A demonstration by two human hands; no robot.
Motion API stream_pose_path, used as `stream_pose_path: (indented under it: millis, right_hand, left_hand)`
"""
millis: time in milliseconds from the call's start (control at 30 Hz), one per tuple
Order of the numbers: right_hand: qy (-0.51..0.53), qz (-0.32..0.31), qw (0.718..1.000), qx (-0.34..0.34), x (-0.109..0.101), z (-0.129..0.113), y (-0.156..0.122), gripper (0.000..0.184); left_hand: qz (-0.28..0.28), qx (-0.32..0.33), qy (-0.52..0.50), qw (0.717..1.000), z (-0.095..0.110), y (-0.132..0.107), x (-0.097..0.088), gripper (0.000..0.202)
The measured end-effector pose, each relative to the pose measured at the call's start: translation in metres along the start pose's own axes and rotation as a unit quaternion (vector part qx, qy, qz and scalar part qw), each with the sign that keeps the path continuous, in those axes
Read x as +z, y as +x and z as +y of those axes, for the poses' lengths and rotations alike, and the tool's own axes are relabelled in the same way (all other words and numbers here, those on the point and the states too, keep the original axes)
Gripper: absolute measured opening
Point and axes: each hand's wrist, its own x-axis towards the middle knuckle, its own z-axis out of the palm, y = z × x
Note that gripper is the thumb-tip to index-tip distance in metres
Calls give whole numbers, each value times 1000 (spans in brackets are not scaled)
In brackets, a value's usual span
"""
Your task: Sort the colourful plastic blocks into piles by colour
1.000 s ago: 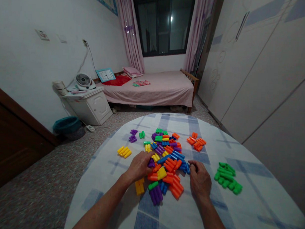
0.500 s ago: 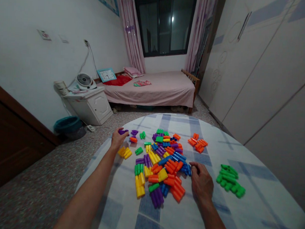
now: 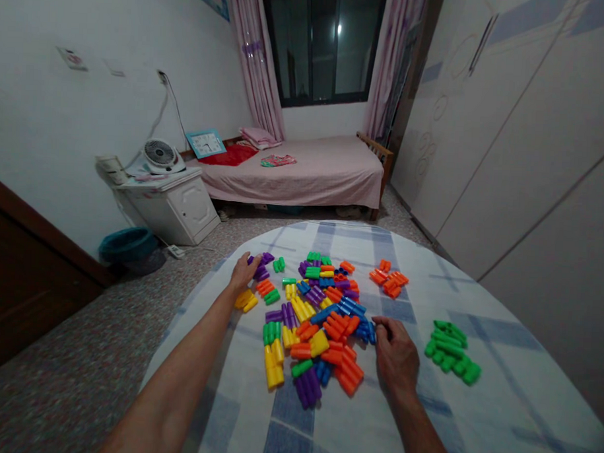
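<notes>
At the far left of the table, my left hand (image 3: pixel 245 273) has its fingers closed on a purple plastic building block (image 3: pixel 252 259), partly hidden by them. More purple blocks (image 3: pixel 261 272) lie right beside these fingertips, with an orange block (image 3: pixel 265 288) and a green block (image 3: pixel 272 297) nearer me. My right hand (image 3: pixel 397 355) rests on the table with curled fingers, next to blue blocks (image 3: pixel 366 332) at the pile's right edge. Whatever its fingers may hold is hidden. Between both hands spreads a mixed pile of tube-shaped blocks (image 3: pixel 306 311).
A checked cloth covers the round table (image 3: pixel 241 409). Green blocks (image 3: pixel 453 351) are grouped at right, orange blocks (image 3: pixel 389 279) at the back right, and yellow blocks (image 3: pixel 246 300) by my left wrist. Beyond stand a bed (image 3: pixel 303 180) and a white cabinet (image 3: pixel 184 206) carrying a fan (image 3: pixel 160 154).
My left hand has moved slightly right with the purple block, in among the other purple ones. The orange block now lies nearer me, beside the green one. My right hand stays in place.
</notes>
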Motion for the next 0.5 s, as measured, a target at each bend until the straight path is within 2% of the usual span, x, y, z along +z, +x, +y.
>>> stream_pose_path:
  millis: [67, 133, 267, 333, 500]
  right_hand:
    - [0, 0, 1000, 1, 0, -1, 0, 33]
    - [0, -2, 1000, 0, -1, -2, 0, 33]
    - [-1, -1, 1000, -8, -2, -3, -1, 33]
    - [-1, -1, 1000, -8, -1, -3, -1, 33]
    - [0, -6, 1000, -4, 0, 0, -1, 31]
  left_hand:
    - [9, 26, 28, 999, 3, -8, -7, 42]
    - [-8, 79, 92, 993, 5, -19, -15, 35]
    - [-119, 178, 232, 949, 12, -48, -21, 28]
    - [-148, 195, 266, 932, 15, -59, -19, 30]
    - [-154, 203, 297, 920, 20, -67, -13, 40]
